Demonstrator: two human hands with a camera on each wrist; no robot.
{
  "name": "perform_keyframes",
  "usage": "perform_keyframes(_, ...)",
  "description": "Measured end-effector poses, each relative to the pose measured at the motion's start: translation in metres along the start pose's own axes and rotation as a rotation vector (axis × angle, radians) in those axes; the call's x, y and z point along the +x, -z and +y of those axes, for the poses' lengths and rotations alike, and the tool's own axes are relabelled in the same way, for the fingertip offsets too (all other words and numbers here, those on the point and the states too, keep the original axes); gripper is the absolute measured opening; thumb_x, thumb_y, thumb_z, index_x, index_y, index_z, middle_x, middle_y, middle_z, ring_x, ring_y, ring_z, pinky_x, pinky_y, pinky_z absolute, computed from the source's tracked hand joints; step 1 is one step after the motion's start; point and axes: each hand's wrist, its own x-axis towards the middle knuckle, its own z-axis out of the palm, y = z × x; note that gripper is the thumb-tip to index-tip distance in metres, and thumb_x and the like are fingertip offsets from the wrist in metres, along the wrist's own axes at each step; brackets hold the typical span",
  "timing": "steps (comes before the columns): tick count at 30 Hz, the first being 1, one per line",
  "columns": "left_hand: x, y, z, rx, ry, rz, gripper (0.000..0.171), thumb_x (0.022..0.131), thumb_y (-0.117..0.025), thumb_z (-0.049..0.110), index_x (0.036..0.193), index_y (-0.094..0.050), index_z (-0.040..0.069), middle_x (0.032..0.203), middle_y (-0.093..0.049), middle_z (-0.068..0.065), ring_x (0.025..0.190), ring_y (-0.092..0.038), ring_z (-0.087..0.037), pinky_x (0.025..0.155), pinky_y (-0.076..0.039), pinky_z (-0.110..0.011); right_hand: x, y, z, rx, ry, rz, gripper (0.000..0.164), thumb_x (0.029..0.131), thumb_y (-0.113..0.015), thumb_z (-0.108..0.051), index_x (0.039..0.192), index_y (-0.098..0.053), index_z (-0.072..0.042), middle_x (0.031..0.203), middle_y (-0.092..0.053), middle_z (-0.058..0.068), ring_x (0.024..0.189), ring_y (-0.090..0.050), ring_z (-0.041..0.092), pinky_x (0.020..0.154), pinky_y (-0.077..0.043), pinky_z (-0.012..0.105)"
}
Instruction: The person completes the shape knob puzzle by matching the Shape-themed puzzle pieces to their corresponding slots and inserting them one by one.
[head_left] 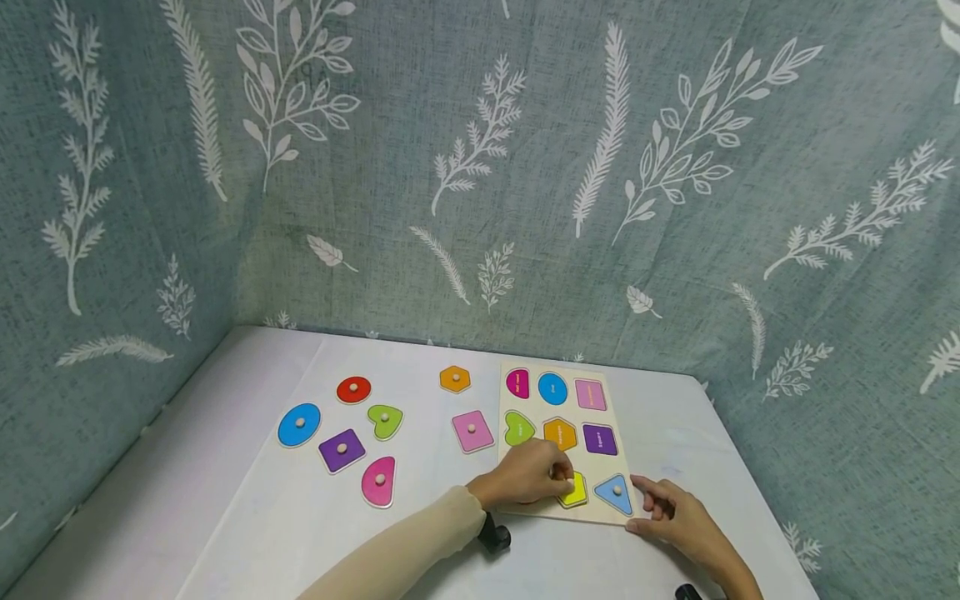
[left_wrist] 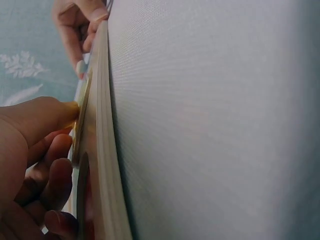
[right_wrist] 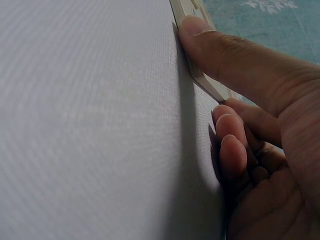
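My left hand [head_left: 528, 472] pinches a yellow puzzle piece [head_left: 576, 492] over the near row of a pale wooden shape puzzle board [head_left: 626, 510]. In the left wrist view the yellow piece [left_wrist: 80, 127] lies almost flat along the board's face, partly covered by the fingers; its full outline is hidden. At the board's near right corner, my right hand [head_left: 678, 518] grips the edges between thumb and index finger, with the other fingers curled below. A light blue triangle piece [head_left: 611, 497] with a knob sits in the board beside that hand.
Left of the board lie loose knobbed pieces: a pink one [head_left: 481, 432], an orange hexagon [head_left: 450, 379], a red oval [head_left: 352, 398], a blue circle [head_left: 292, 431], a green heart [head_left: 388, 413], a purple square [head_left: 334, 459] and a magenta half circle [head_left: 380, 493]. Patterned cloth [head_left: 525, 275] stands behind the table.
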Motion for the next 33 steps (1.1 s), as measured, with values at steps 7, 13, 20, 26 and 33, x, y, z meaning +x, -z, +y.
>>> perform_keyframes(7, -0.001, -0.001, 0.002, 0.012, 0.001, -0.019, 0.007, 0.092, -0.08, 0.024, 0.092, -0.078, 0.017, 0.069, -0.057, 0.017, 0.07, -0.049, -0.001, 0.067, -0.042, -0.017, -0.001, 0.0, -0.001, -0.005, 0.025, 0.0, 0.08, 0.073, -0.095, -0.025, 0.14, -0.06, 0.001, 0.091, -0.05, 0.004, 0.081, -0.047, 0.017, 0.063, -0.041, 0.027)
perform_keyframes(13, -0.001, -0.001, 0.003, 0.034, 0.002, -0.015, 0.008, 0.092, -0.08, 0.025, 0.092, -0.079, 0.017, 0.07, -0.058, 0.017, 0.07, -0.049, -0.001, 0.067, -0.042, -0.016, -0.002, 0.0, 0.0, 0.008, 0.043, -0.004, 0.078, 0.073, -0.094, -0.021, 0.14, -0.06, 0.001, 0.092, -0.05, 0.004, 0.08, -0.047, 0.016, 0.063, -0.041, 0.027)
perform_keyframes(20, -0.002, 0.004, 0.004, 0.081, 0.001, -0.024, 0.013, 0.091, -0.081, 0.029, 0.096, -0.081, 0.016, 0.074, -0.063, 0.017, 0.073, -0.051, 0.001, 0.068, -0.043, -0.015, -0.002, 0.0, 0.0, -0.004, 0.044, -0.011, 0.08, 0.074, -0.093, -0.024, 0.142, -0.059, 0.001, 0.092, -0.049, 0.004, 0.08, -0.047, 0.016, 0.063, -0.04, 0.027)
perform_keyframes(26, -0.007, 0.021, -0.002, 0.099, 0.009, -0.018, 0.023, 0.088, -0.084, 0.033, 0.105, -0.081, 0.017, 0.082, -0.068, 0.015, 0.081, -0.056, 0.0, 0.072, -0.047, -0.015, -0.002, -0.002, -0.001, -0.004, 0.024, -0.008, 0.081, 0.074, -0.094, -0.024, 0.143, -0.058, 0.001, 0.092, -0.049, 0.004, 0.081, -0.047, 0.017, 0.063, -0.04, 0.027)
perform_keyframes(33, -0.014, 0.047, -0.018, -0.008, 0.019, 0.005, 0.013, 0.09, -0.082, 0.026, 0.1, -0.079, 0.019, 0.084, -0.064, 0.016, 0.084, -0.055, -0.002, 0.068, -0.049, -0.016, -0.003, -0.001, -0.001, 0.0, 0.008, -0.003, 0.083, 0.072, -0.095, -0.026, 0.142, -0.059, 0.0, 0.091, -0.049, 0.005, 0.081, -0.047, 0.018, 0.063, -0.041, 0.027)
